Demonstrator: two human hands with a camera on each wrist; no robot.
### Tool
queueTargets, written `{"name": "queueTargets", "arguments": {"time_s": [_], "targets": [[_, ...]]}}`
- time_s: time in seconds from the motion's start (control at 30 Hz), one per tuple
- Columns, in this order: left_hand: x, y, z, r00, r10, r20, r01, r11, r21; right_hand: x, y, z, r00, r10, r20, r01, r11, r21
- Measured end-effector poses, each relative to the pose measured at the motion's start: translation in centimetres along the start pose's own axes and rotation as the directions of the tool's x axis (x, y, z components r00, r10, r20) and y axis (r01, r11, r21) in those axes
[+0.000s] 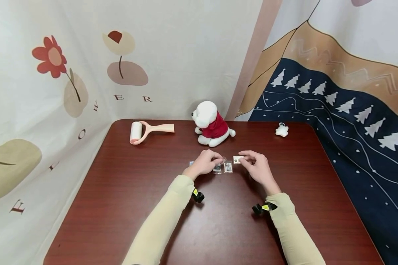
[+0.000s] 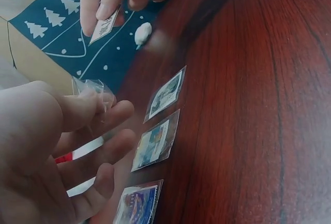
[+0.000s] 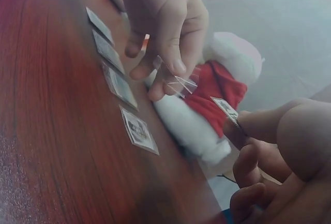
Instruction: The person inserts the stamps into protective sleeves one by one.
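Between thumb and fingers my left hand [image 1: 204,162] pinches a small clear plastic sleeve [image 3: 182,85], crumpled and see-through. To its right, my right hand [image 1: 257,167] holds a postage stamp [image 2: 105,26] by its edge, thumb against fingers, raised above the table. Below the hands several stamps in clear sleeves lie in a row on the table. The rightmost sleeved stamp [image 1: 228,167] is grey. Beside it lies a sleeved stamp with blue and yellow [image 2: 154,144], and further left a purple-blue one [image 2: 137,203]. In the head view my left hand partly covers the row.
Behind the hands, a white plush dog in a red shirt [image 1: 215,127] sits at the table's back edge. A lint roller with a pale pink handle [image 1: 159,128] lies at back left. At back right is a small white star-shaped item [image 1: 281,130]. Printed curtains hang behind the brown table [image 1: 219,228].
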State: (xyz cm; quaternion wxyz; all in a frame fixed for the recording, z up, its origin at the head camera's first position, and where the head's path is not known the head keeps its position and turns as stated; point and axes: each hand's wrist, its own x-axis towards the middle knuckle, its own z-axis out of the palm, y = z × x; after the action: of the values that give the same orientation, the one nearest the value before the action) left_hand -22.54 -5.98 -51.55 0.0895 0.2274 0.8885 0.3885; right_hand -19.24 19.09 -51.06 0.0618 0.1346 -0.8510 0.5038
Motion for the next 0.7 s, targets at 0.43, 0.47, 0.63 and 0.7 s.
{"name": "queueTargets", "arguments": {"time_s": [0.43,0.47,0.63,0.7], "targets": [[-0.49,-0.45,0.02,0.991,0.050,-0.125,-0.054,0.998,-0.031,0.34,-0.59,0.57,1.000,0.026,0.009,-0.026,0.998,0.057],[-0.51,-0.45,0.03,0.990,0.046,-0.131,-0.052,0.998,-0.043,0.35,-0.64,0.60,1.000,0.025,0.012,-0.026,0.998,0.060],[-0.45,-0.54,0.10,0.989,0.059,-0.138,-0.066,0.997,-0.049,0.49,-0.88,0.85,0.999,0.016,0.031,-0.017,0.999,0.043],[-0.43,-0.53,0.09,0.989,0.067,-0.133,-0.076,0.995,-0.057,0.58,-0.94,0.94,0.999,0.007,0.033,-0.007,1.000,0.025]]}}
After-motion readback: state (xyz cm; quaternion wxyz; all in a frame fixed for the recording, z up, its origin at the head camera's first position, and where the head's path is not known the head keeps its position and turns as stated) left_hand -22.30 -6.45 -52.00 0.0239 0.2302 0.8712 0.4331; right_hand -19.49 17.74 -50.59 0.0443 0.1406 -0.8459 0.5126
